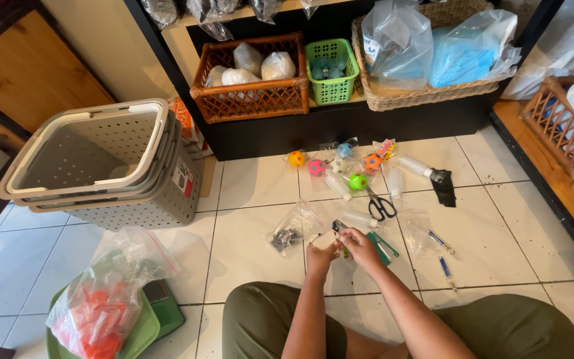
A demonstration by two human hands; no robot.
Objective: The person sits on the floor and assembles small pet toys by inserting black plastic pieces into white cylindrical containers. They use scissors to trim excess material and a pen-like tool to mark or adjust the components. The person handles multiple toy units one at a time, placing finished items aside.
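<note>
A: What might slip?
B: The small pale packet (325, 239), pinched between the left hand (321, 254) and right hand (358, 243) over the tiled floor (247, 252); both hands are closed on it by the fingertips, so a loose pinch could drop it among the clear bags (291, 231)
A: Its look?
B: Flat, whitish, partly hidden
</note>
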